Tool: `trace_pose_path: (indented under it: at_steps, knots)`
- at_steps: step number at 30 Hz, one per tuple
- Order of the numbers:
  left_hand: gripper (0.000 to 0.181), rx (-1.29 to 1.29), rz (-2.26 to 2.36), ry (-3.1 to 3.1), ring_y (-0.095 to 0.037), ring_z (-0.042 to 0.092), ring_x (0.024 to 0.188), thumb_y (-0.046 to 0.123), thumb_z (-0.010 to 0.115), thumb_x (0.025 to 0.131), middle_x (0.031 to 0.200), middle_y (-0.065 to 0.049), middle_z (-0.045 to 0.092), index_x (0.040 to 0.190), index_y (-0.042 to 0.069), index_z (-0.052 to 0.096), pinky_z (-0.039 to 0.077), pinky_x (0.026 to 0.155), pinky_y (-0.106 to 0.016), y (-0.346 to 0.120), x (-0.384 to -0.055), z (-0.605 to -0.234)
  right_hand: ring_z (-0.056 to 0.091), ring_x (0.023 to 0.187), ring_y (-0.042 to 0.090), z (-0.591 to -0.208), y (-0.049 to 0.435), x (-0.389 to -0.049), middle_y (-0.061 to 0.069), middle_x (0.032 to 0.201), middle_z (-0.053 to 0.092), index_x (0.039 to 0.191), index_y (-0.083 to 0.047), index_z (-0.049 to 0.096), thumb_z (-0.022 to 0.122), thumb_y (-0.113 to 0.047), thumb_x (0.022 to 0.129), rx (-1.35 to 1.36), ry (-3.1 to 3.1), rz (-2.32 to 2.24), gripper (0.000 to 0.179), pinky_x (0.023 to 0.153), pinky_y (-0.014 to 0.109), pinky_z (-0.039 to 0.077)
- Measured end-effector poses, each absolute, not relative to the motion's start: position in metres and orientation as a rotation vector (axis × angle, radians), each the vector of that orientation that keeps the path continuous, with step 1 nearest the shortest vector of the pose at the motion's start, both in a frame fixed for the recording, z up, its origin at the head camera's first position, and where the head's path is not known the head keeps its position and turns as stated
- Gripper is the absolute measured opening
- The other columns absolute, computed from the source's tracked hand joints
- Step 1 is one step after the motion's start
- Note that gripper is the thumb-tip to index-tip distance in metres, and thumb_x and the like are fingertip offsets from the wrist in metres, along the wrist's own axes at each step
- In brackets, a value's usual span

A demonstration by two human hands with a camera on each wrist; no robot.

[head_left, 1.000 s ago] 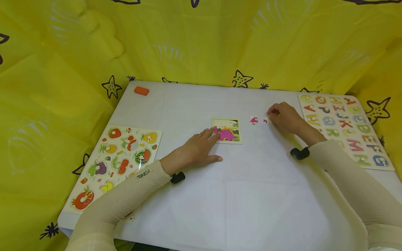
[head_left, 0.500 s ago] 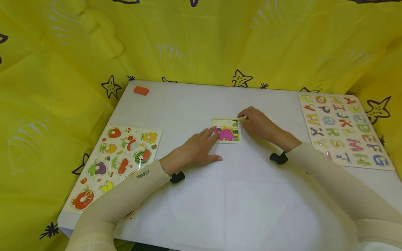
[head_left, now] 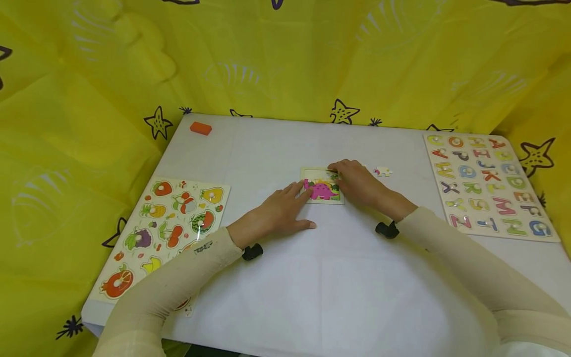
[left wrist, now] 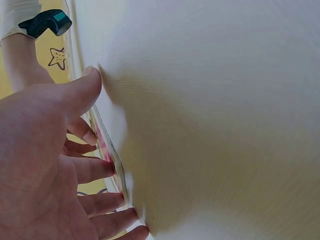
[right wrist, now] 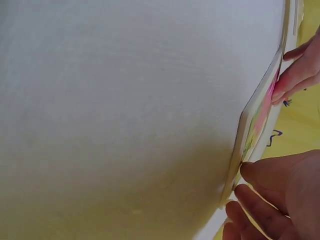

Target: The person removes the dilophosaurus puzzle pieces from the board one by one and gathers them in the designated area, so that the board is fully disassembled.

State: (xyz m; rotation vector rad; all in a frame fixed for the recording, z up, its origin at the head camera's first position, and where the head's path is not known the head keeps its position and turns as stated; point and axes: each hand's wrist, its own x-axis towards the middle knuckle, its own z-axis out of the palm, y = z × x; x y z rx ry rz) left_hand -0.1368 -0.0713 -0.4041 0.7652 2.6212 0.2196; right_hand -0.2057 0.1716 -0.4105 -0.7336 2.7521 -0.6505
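Observation:
A small framed jigsaw puzzle (head_left: 323,191) with a pink dinosaur lies flat mid-table. My left hand (head_left: 281,210) rests at its left side, fingers extended onto the frame and thumb apart; the left wrist view shows the palm side of this hand (left wrist: 45,150). My right hand (head_left: 357,183) is at the puzzle's upper right corner, its fingers bent. In the right wrist view, the thumb and fingertips of this hand (right wrist: 280,195) meet the frame edge (right wrist: 237,150). Whether a piece is between them is hidden. A loose jigsaw piece (head_left: 382,171) lies right of that hand.
A fruit peg board (head_left: 165,233) lies at left, partly under my left sleeve. On the right is an alphabet board (head_left: 488,186). An orange block (head_left: 200,128) sits at the back left of the white table (head_left: 321,297). A yellow curtain (head_left: 267,59) hangs behind.
My right hand has moved left from beside the loose pieces to the puzzle's upper right corner, now covering most of one loose pink piece. My left hand has stayed in place.

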Motion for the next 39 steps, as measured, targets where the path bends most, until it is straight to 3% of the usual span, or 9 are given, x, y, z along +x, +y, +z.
trace_pose_path:
  at_steps: [11, 24, 39]
  knots:
    - [0.095, 0.774, 0.208, 2.626, -0.036, 0.021, 0.162, 0.068, 0.058, 0.100, 0.177, -0.014, 0.013, 0.170, 0.016, 0.021, 0.030, 0.128, -0.052, -0.0711, -0.1368, -0.4065, 0.057, 0.133, 0.041, -0.4078, 0.1699, -0.1962, 0.022, 0.145, 0.063, 0.149, 0.002, 0.056, 0.060, -0.005, 0.106, -0.786, 2.819, -0.556, 0.044, 0.117, 0.056, 0.044]
    - [0.096, 0.778, 0.178, 2.629, -0.036, 0.021, 0.162, 0.069, 0.056, 0.100, 0.177, -0.014, 0.012, 0.170, 0.015, 0.020, 0.030, 0.127, -0.052, -0.0699, -0.1374, -0.4063, 0.046, 0.131, 0.043, -0.4059, 0.1726, -0.2012, 0.024, 0.145, 0.050, 0.149, -0.001, 0.050, 0.057, -0.003, 0.107, -0.844, 2.737, -0.566, 0.043, 0.105, 0.060, 0.041]
    - [0.095, 0.762, 0.166, 2.623, -0.036, 0.021, 0.162, 0.068, 0.057, 0.100, 0.177, -0.014, 0.012, 0.170, 0.015, 0.021, 0.030, 0.128, -0.052, -0.0692, -0.1363, -0.4035, 0.044, 0.128, 0.044, -0.4105, 0.1744, -0.2028, 0.027, 0.143, 0.047, 0.149, 0.003, 0.051, 0.057, -0.001, 0.106, -0.881, 2.731, -0.621, 0.044, 0.102, 0.058, 0.039]
